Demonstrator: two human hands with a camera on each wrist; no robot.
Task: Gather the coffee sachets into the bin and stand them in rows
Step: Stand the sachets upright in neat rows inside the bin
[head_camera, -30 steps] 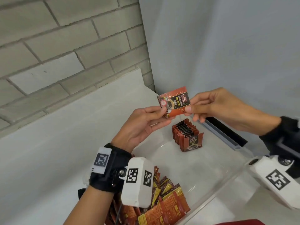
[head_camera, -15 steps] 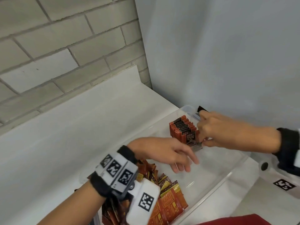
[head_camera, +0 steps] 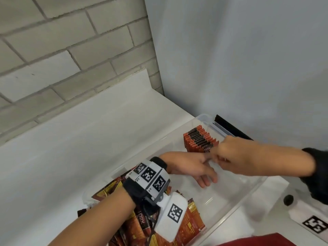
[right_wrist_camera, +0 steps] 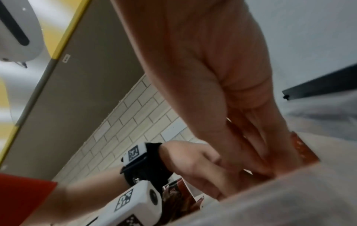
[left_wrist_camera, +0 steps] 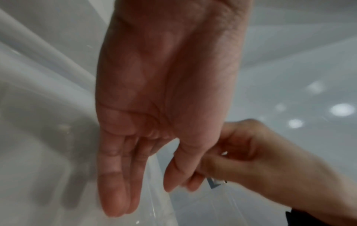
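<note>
A clear plastic bin sits on the white counter. At its far end stands a row of red-and-black coffee sachets. My right hand is at the front of that row and pinches one sachet; a corner of it pokes out below the fingers. My left hand hovers over the bin's bare middle, palm down with fingers straight, holding nothing and almost touching the right hand. A loose pile of sachets lies at the bin's near end, partly hidden under my left wrist.
The counter runs left along a brick wall. A grey wall rises behind the bin, with a black bar at its foot. Something red shows at the bottom edge.
Both hands held a sachet up above the bin. The right hand has since carried it down to the front of the row, and the left hand let go and dropped open over the bin.
</note>
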